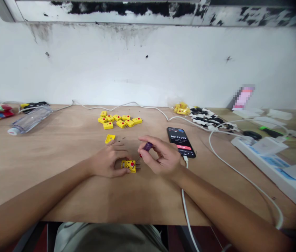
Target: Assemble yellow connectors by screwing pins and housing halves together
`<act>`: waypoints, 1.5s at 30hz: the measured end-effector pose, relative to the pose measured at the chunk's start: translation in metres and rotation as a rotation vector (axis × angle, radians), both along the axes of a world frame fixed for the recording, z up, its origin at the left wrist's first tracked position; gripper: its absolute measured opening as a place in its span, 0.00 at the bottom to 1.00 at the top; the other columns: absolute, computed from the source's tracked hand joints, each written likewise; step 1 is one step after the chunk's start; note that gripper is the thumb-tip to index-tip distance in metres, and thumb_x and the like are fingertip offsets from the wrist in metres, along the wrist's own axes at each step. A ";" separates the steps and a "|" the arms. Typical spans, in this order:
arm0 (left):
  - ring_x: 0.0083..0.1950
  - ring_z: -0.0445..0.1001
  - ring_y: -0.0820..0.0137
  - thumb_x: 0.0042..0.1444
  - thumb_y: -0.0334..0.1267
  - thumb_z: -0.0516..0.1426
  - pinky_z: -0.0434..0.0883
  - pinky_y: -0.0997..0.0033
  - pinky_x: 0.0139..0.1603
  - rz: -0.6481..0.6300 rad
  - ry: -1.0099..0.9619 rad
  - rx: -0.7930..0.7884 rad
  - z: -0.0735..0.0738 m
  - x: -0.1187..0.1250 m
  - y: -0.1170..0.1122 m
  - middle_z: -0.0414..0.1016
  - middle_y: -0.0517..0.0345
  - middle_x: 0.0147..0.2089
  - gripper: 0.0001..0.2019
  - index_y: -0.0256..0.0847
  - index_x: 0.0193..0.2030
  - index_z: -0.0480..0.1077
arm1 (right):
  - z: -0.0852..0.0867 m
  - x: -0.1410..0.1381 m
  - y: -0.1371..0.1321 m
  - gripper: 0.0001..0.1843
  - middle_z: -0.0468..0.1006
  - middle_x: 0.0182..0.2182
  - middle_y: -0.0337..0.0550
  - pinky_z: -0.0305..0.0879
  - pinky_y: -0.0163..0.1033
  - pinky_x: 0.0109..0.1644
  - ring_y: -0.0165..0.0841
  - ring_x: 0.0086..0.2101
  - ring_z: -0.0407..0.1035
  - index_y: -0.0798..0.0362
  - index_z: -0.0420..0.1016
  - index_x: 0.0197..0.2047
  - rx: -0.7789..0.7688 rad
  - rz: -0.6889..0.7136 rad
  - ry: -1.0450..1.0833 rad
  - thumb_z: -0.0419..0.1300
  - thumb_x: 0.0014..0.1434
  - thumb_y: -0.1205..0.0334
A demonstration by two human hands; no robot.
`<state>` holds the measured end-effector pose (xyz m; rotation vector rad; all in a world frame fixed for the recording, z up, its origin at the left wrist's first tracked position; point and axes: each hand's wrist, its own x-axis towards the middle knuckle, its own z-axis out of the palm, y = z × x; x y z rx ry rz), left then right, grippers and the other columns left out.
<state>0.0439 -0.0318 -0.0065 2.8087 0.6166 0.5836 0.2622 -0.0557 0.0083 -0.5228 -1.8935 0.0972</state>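
Yellow pieces [181, 109] are held in a bag [174, 103]; on the surface [85, 203], a connector [130, 168], long axis crosswise, prongs [138, 165] right, is pinched by the left hand [109, 159], a screwdriver [147, 146] angled down-left gripped in the right hand [164, 154].

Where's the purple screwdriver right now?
In the head view, the purple screwdriver is near the middle, held in the right hand, left of the phone. Its shaft slants down toward the yellow piece in the left hand.
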 end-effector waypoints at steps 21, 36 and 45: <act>0.47 0.74 0.59 0.57 0.45 0.60 0.68 0.59 0.51 -0.001 -0.025 0.004 -0.005 -0.002 0.002 0.77 0.49 0.43 0.14 0.43 0.47 0.74 | 0.006 0.001 -0.009 0.20 0.81 0.31 0.39 0.76 0.33 0.35 0.28 0.27 0.75 0.49 0.70 0.54 0.064 0.016 -0.074 0.57 0.59 0.72; 0.48 0.73 0.59 0.57 0.41 0.59 0.67 0.58 0.53 -0.016 -0.064 -0.044 -0.002 -0.003 0.002 0.76 0.47 0.46 0.14 0.39 0.49 0.72 | 0.000 0.004 -0.004 0.19 0.82 0.33 0.42 0.75 0.30 0.37 0.27 0.29 0.76 0.53 0.72 0.51 0.066 0.035 -0.029 0.60 0.56 0.73; 0.42 0.73 0.66 0.60 0.34 0.60 0.69 0.66 0.46 -0.120 -0.245 -0.197 -0.003 -0.006 0.003 0.78 0.50 0.41 0.07 0.39 0.45 0.75 | -0.011 0.004 -0.003 0.22 0.81 0.33 0.43 0.77 0.35 0.39 0.30 0.31 0.77 0.52 0.71 0.54 -0.039 0.068 0.108 0.60 0.56 0.74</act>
